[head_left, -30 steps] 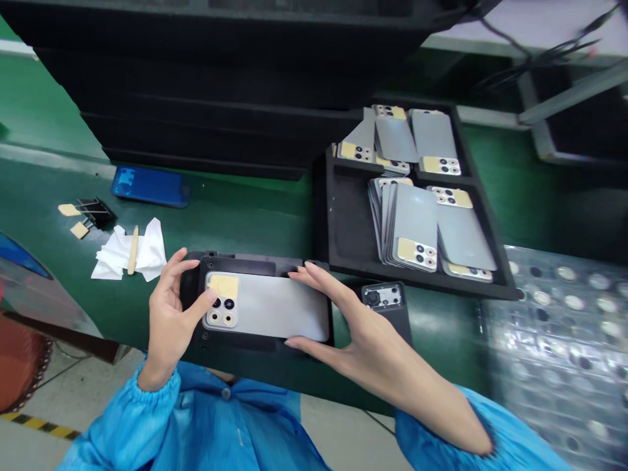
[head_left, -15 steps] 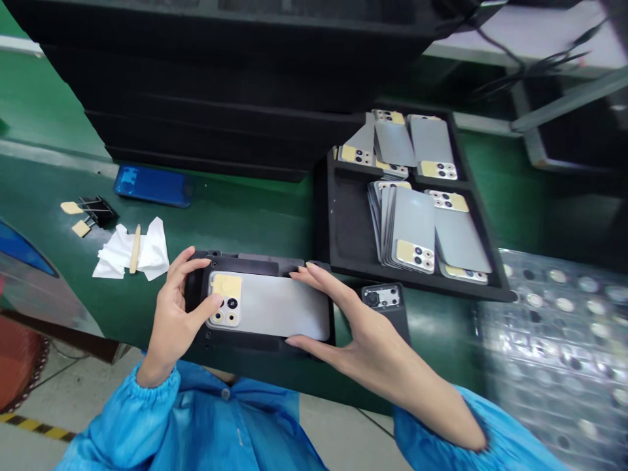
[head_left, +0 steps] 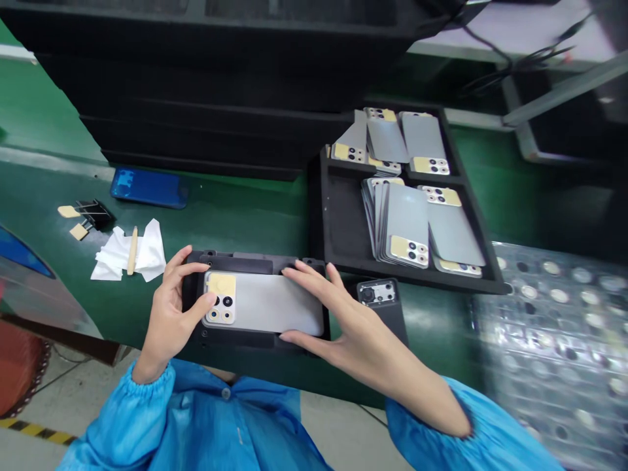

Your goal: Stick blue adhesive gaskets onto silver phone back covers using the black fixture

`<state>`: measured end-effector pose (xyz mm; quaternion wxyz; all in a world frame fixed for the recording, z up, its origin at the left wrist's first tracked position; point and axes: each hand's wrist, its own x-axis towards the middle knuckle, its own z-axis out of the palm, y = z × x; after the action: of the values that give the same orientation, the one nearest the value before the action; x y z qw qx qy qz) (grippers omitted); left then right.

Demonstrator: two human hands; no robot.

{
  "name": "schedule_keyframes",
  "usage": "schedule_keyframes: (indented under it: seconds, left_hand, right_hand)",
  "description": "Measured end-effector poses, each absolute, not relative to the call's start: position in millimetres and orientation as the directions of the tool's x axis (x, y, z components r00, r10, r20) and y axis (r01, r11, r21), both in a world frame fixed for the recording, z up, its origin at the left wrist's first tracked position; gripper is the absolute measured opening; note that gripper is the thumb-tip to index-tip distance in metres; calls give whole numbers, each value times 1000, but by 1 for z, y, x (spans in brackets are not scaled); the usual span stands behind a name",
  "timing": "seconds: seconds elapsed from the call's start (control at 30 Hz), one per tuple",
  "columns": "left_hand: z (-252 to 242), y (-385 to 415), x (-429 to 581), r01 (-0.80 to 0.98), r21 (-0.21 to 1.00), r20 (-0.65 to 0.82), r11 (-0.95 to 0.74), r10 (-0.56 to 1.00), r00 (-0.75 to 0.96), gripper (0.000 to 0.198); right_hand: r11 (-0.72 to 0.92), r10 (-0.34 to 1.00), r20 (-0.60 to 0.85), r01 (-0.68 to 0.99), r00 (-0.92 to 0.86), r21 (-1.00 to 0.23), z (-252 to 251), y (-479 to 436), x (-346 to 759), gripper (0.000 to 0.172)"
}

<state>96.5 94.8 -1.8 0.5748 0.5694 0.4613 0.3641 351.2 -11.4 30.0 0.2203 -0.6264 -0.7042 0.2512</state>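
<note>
A silver phone back cover (head_left: 275, 302) lies lengthwise in a black fixture (head_left: 245, 264) at the table's front edge. Yellow film covers part of its camera block. My left hand (head_left: 173, 304) grips the fixture's left end, fingers at the far corner and thumb on the camera block. From the right, my right hand (head_left: 350, 324) spans the cover, thumb on the near long edge and fingertips on the far one. Beside that hand sits a dark phone-shaped part (head_left: 385, 307) with a camera area, partly hidden by it.
A black tray (head_left: 346, 261) at back right holds stacks of similar covers (head_left: 407, 216). Clear plastic trays (head_left: 549, 340) lie far right. On the left are a blue phone-shaped panel (head_left: 150, 188), a binder clip (head_left: 95, 212) and a stick (head_left: 132, 250) on white cloth (head_left: 152, 252). A black housing stands behind.
My right hand's fingers have slid slightly left along the cover and spread a little more. My left hand keeps its hold. The whole view has shifted slightly.
</note>
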Motion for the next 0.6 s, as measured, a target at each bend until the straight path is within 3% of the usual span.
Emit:
schedule_keyframes:
  seconds: [0.17, 0.3, 0.47, 0.6]
  left_hand:
    - [-1, 94, 97, 151, 987, -108, 63, 944, 313, 27]
    - [0, 96, 98, 168, 983, -125, 74, 942, 311, 29]
    - [2, 97, 97, 202, 977, -125, 66, 946, 300, 31]
    - [2, 98, 98, 195, 979, -114, 58, 950, 290, 31]
  right_hand:
    - [161, 981, -3, 822, -194, -546, 18, -16, 352, 74]
    - [189, 980, 25, 889, -197, -417, 5, -20, 342, 80]
    - [156, 988, 66, 932, -143, -326, -2, -22, 328, 82]
    - [92, 983, 179, 946, -37, -312, -4, -46, 322, 76]
